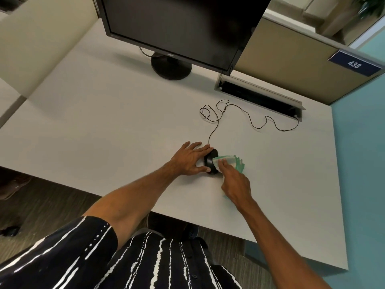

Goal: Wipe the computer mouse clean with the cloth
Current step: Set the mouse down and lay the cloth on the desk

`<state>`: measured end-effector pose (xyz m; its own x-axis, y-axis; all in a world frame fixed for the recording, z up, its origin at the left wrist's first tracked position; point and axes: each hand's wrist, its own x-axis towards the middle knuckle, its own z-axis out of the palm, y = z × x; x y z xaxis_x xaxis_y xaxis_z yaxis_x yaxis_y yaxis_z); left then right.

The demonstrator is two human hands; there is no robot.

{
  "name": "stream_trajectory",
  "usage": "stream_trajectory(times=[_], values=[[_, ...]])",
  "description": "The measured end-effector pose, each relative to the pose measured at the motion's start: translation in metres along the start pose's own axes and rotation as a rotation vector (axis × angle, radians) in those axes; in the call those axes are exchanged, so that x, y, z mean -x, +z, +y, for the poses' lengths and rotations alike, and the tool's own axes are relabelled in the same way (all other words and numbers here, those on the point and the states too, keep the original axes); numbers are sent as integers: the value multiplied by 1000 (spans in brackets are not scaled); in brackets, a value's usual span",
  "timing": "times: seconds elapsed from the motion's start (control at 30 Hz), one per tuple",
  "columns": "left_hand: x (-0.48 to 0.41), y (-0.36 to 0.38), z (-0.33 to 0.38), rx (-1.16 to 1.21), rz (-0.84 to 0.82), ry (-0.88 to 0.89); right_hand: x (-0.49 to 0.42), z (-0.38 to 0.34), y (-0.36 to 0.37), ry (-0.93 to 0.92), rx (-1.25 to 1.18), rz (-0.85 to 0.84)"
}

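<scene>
Desk [104, 132]: mouse [210, 161] sitting near the front edge. Left hand [188, 159] is clamping its sides, light rigid shell, likely slippery. Right hand [235, 182] is pinching the soft cloth [233, 161], pressing it against the mouse.

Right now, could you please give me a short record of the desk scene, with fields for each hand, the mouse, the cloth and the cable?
left hand: fingers steady the mouse on its left side
right hand: presses the cloth to the mouse's right side
mouse: black, on the desk
cloth: green and white, folded
cable: loose loops toward the desk slot
monitor: screen dark
</scene>
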<state>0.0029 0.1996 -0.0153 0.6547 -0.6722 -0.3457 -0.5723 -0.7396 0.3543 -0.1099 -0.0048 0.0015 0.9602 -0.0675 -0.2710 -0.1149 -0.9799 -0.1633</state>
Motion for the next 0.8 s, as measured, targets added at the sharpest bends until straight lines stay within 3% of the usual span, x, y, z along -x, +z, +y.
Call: stream_trajectory(times=[0.2, 0.37, 0.57, 0.8], values=[[-1, 4, 7, 38, -2, -20, 24, 16, 3, -105, 37, 47], [-1, 4, 9, 82, 4, -8, 27, 24, -5, 26, -34, 182], [3, 5, 13, 99, 2, -19, 24, 31, -7, 182, -338, 289], [5, 6, 19, 117, 7, -47, 21, 36, -3, 167, -268, 248]])
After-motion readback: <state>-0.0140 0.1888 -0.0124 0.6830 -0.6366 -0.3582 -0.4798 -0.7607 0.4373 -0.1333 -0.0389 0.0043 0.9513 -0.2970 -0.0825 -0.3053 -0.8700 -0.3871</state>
